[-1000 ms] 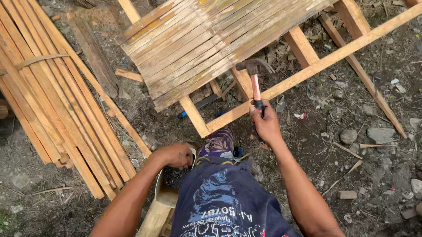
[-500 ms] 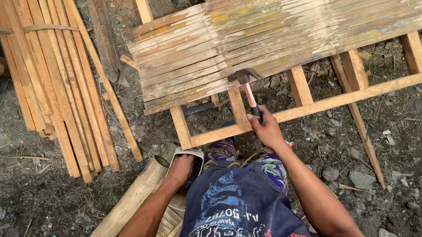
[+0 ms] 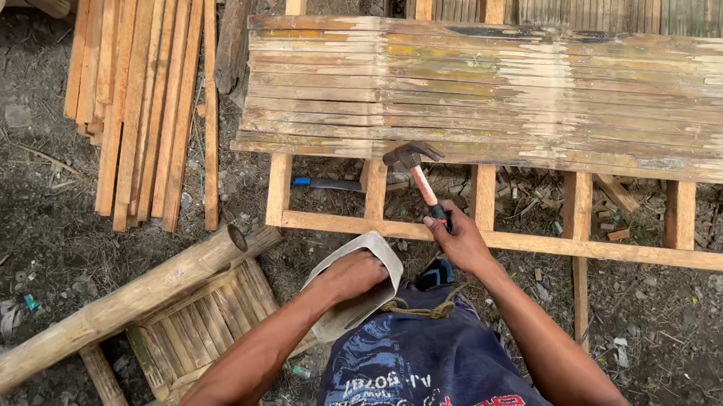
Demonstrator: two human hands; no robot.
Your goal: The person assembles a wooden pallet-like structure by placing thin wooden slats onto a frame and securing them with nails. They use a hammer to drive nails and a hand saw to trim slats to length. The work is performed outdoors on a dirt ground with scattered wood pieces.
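Bare dirt ground [image 3: 62,238], dark and stony, littered with wood chips and scraps, thickest under the frame. A wooden frame [image 3: 548,246] lies flat on it, its far part covered by weathered bamboo slats [image 3: 497,94]; a blue-handled tool [image 3: 327,182] lies on the dirt between two crosspieces. Left of the frame a stack of loose slats [image 3: 142,99] lies on the ground, and nearer, a bamboo pole [image 3: 101,315] rests slantwise beside a small slatted panel [image 3: 206,321].
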